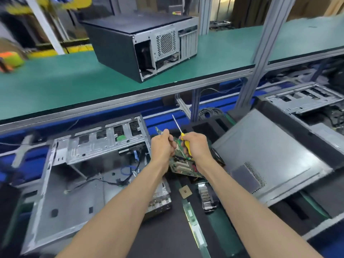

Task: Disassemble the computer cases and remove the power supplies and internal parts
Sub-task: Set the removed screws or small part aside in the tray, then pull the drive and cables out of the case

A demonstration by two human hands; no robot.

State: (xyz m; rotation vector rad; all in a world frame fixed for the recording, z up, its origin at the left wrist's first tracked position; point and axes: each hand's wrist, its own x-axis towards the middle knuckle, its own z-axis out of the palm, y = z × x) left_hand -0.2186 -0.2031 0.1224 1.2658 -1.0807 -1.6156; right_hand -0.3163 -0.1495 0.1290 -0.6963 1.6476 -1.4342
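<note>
Green circuit board (183, 167) was held above the counter (167, 229), beside the opened case (78, 164) | left hand (161, 146) gripped its top edge | right hand (195, 146) clutched yellow screwdriver (183, 139) and board | advice: set tool down, support both edges, avoid flexing.

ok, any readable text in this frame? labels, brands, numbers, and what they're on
None can be read.
Red and white sticker on the dark unit behind the closed computer case: too blurred.
Green circuit board in both hands: markings too small.
Pale labels on the memory stick lying on the bench: blurred.
Yellow screwdriver: no print visible.
</note>
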